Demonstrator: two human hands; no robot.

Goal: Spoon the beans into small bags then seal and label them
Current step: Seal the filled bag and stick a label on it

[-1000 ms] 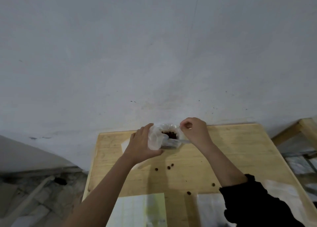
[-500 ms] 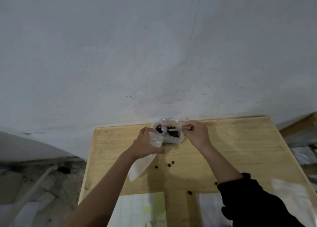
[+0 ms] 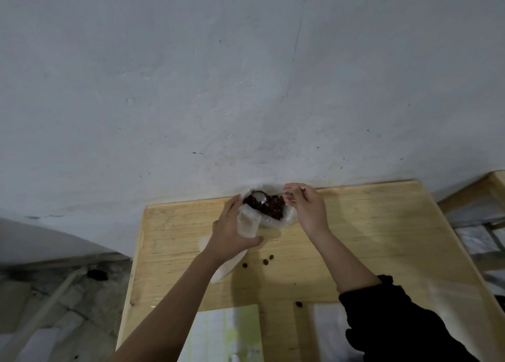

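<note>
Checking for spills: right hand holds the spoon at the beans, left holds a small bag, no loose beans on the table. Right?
No: the head view shows loose beans on the table. Otherwise right: right hand holds the spoon at the beans, left hand holds the small bag.

The left hand (image 3: 232,233) hides much of the small clear bag (image 3: 248,222). The handle of the spoon (image 3: 259,197) disappears inside the right hand (image 3: 308,211). Paper sheets (image 3: 226,331) on the surface (image 3: 369,238) are cut off at the bottom edge, their print too small to read.
</note>
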